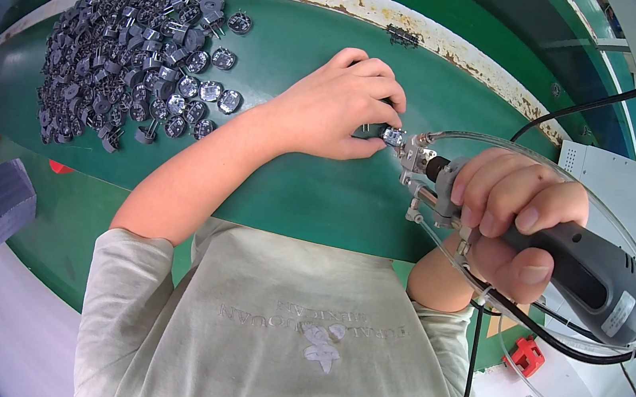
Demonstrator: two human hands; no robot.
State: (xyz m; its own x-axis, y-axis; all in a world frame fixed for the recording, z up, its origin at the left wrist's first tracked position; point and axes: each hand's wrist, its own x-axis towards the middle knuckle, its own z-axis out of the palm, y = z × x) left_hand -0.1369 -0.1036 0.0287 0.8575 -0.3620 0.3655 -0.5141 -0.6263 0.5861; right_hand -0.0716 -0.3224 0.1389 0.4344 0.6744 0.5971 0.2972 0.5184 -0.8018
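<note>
Gripped in the right hand [511,224] at the frame's right, a grey powered hand tool [566,267] points its tip left at a small round metal part [393,137]. At centre, the left hand [338,109] pinches that part on the green table [295,187]. Upper left lies a heap of similar dark parts [132,54].

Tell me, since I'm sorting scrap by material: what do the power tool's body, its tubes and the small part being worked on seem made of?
The power tool body looks like matte dark grey plastic, with moulded vent slots; its nose fittings shine like bare metal. The tubes look like clear flexible plastic. The small part in the left hand seems dark plastic with a glossy silvery face, likely metal.
</note>
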